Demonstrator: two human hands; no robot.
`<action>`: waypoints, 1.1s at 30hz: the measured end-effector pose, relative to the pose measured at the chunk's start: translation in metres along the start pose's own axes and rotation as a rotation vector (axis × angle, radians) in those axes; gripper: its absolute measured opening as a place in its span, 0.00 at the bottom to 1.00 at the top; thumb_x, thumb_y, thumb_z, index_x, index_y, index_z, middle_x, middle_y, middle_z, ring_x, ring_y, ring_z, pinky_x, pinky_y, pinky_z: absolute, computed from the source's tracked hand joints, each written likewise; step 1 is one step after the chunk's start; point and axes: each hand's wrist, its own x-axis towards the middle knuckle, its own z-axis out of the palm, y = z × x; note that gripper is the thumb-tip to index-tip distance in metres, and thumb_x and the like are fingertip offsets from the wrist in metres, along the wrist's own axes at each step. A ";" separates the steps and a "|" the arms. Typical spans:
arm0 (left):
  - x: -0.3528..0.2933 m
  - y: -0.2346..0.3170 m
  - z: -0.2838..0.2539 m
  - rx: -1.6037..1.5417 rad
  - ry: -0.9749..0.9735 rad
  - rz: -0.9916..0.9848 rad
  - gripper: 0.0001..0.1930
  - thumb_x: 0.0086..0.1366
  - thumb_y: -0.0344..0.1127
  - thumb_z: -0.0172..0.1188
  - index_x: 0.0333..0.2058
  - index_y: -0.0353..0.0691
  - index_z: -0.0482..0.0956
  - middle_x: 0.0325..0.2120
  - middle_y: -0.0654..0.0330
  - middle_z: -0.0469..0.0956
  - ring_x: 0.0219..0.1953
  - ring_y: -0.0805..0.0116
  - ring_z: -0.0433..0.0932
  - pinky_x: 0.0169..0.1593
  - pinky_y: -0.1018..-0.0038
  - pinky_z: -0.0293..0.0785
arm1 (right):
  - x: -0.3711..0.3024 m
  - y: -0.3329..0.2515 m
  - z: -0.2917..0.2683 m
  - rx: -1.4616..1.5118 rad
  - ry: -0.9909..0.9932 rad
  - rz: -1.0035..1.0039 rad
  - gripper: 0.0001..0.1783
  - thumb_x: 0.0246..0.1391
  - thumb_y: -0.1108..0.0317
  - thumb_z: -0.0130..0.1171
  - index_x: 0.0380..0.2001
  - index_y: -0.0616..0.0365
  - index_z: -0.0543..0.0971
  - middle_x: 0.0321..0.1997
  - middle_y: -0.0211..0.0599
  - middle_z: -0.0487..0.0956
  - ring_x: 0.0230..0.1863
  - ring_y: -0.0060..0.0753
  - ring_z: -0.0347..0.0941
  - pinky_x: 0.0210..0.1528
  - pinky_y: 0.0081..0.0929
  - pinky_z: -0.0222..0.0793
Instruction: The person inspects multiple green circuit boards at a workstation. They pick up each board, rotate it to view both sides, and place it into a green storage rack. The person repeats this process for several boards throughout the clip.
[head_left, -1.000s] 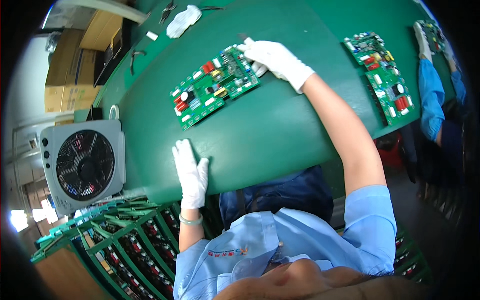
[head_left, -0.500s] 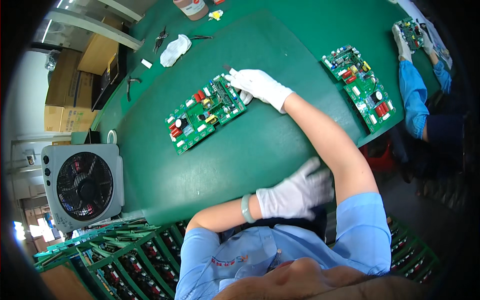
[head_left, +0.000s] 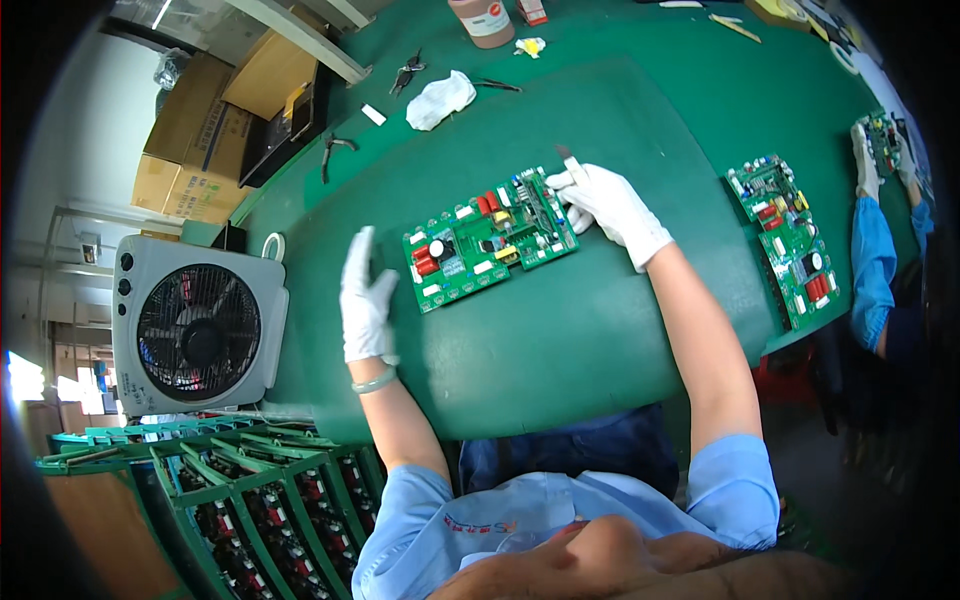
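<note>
A green circuit board (head_left: 470,243) with red, white and yellow components lies flat on the green mat, at a slant in front of me. My right hand (head_left: 612,205), in a white glove, is at the board's right end and is closed on a small brush (head_left: 566,158) with a dark tip pointing up and away. The fingers hide most of its handle. Just left of the board is my left hand (head_left: 366,300), also gloved, with thumb and fingers apart and nothing in it.
Pliers (head_left: 338,155), side cutters (head_left: 408,72), a white cloth (head_left: 441,100) and a bottle (head_left: 484,22) stand or lie beyond the board. A box fan (head_left: 200,335) is at left, above racks of boards (head_left: 270,500). Another board (head_left: 795,240) lies at right, near a co-worker's sleeves (head_left: 873,265).
My left hand has swung from near my lap on the right over to the board's left side. The right hand still holds the brush by the board. The whole view has shifted.
</note>
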 end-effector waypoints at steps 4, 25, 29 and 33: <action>0.003 0.029 0.038 -0.774 -0.247 -0.078 0.25 0.68 0.30 0.50 0.63 0.37 0.65 0.70 0.57 0.48 0.69 0.64 0.55 0.69 0.67 0.54 | -0.005 -0.004 0.000 -0.042 0.033 0.010 0.14 0.59 0.71 0.56 0.48 0.60 0.80 0.29 0.28 0.76 0.23 0.17 0.71 0.23 0.18 0.71; -0.012 0.027 0.036 -0.830 -0.282 0.216 0.20 0.67 0.38 0.54 0.52 0.30 0.75 0.57 0.43 0.71 0.62 0.51 0.68 0.64 0.60 0.62 | -0.072 -0.022 0.026 -1.012 -0.183 -0.775 0.17 0.60 0.64 0.51 0.45 0.66 0.78 0.42 0.40 0.79 0.37 0.31 0.75 0.36 0.24 0.73; -0.012 0.020 0.037 -0.850 -0.320 0.238 0.20 0.66 0.38 0.56 0.52 0.32 0.75 0.55 0.47 0.73 0.63 0.49 0.67 0.64 0.58 0.61 | -0.080 -0.020 0.098 -1.409 -0.457 -0.732 0.23 0.49 0.68 0.55 0.50 0.62 0.76 0.56 0.52 0.76 0.57 0.48 0.73 0.61 0.44 0.66; -0.013 0.021 0.035 -0.840 -0.312 0.260 0.22 0.65 0.42 0.55 0.51 0.32 0.76 0.55 0.47 0.74 0.62 0.49 0.67 0.64 0.58 0.62 | -0.082 -0.008 0.102 -1.524 -0.470 -0.722 0.27 0.50 0.71 0.51 0.54 0.72 0.71 0.56 0.62 0.73 0.58 0.56 0.71 0.66 0.49 0.59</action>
